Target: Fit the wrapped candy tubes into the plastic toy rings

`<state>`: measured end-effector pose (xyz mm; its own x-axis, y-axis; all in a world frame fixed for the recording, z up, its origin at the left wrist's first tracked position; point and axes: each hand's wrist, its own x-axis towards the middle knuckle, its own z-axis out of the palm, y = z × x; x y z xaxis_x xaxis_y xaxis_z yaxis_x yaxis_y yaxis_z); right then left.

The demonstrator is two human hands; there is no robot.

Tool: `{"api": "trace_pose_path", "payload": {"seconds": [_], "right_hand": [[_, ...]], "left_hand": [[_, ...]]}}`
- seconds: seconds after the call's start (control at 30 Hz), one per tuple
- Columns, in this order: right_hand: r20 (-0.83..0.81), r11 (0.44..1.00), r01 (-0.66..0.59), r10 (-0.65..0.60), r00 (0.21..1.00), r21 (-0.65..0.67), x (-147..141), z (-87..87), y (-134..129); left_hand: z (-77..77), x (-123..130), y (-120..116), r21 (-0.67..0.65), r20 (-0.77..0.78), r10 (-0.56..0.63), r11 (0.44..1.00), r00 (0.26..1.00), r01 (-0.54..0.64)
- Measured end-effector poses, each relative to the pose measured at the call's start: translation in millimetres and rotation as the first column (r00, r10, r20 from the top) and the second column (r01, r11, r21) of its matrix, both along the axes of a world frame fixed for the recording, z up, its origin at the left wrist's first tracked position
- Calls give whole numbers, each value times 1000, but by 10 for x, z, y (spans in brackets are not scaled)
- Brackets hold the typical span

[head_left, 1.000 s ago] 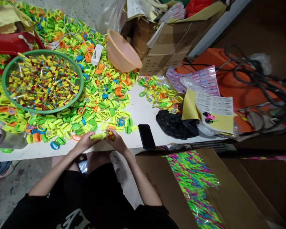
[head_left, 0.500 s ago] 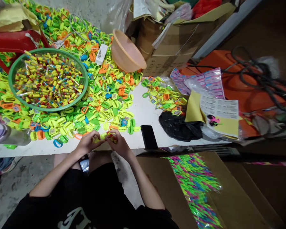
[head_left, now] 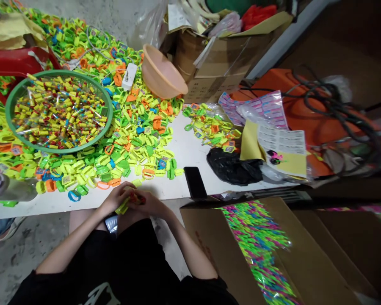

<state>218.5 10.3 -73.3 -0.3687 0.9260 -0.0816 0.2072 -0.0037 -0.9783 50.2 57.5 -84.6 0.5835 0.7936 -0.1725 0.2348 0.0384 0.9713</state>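
Note:
Both hands meet at the table's front edge, above my lap. My left hand [head_left: 117,198] is closed around a yellow-green plastic toy watch [head_left: 122,207], whose strap sticks out below the fingers. Against it, my right hand [head_left: 150,204] is closed on a small red and yellow piece that looks like one of the candy tubes; fingers hide most of it. Just beyond the hands spreads a pile of toy watches [head_left: 127,152] in yellow, green, orange and blue. A green basket [head_left: 109,120] full of small yellow-capped candy tubes [head_left: 60,114] rests on the pile.
Right of my hands lie a black phone [head_left: 195,182], a black plastic bag [head_left: 230,167] and paper sheets [head_left: 281,142]. A peach basin [head_left: 163,74] and a cardboard box [head_left: 228,63] stand behind. Below the edge, an open carton [head_left: 209,237] holds colourful bagged pieces. A lidded jar [head_left: 19,188] is at left.
Both hands have drawn back and down from the table edge toward my lap, closer together, with the pieces still in them. The view has shifted slightly.

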Motion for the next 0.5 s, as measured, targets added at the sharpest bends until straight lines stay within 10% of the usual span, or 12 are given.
{"api": "trace_pose_path", "payload": {"seconds": [0.5], "right_hand": [[76,955,269,-279,957,124,148,34,68]], "left_hand": [[44,-5,142,134,-228,-23,990,973,55]]}}
